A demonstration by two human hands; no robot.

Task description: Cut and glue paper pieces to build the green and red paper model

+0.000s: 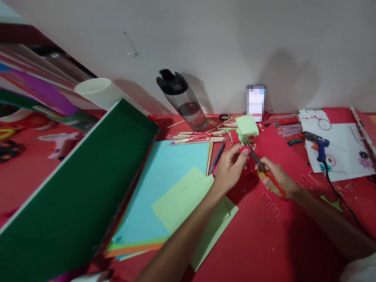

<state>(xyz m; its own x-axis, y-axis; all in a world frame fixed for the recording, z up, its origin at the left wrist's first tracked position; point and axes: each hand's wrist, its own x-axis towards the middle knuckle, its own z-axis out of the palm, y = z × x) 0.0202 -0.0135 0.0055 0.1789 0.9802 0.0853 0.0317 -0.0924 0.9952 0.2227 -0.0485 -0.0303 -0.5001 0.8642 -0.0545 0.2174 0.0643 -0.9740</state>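
My left hand (230, 166) pinches a small red piece of paper or foam (244, 150) between thumb and fingertips. My right hand (277, 177) is closed round the red and yellow handles of a pair of scissors (278, 185). The blades point up and left, right beside the red piece; whether they touch it I cannot tell. Just beyond the hands lies a larger red sheet (272, 143). A pale green block (247, 126) sits behind the scissor tips, with small red and green scraps around it.
A green board (73, 188) leans at the left. Beside it are light blue sheets (138, 207) with pale green paper (182, 196) on top. Behind stand a bottle (192, 113), thin sticks (199, 137) and a phone (256, 103). At right lies a blue glue gun (321, 149) with its cord.
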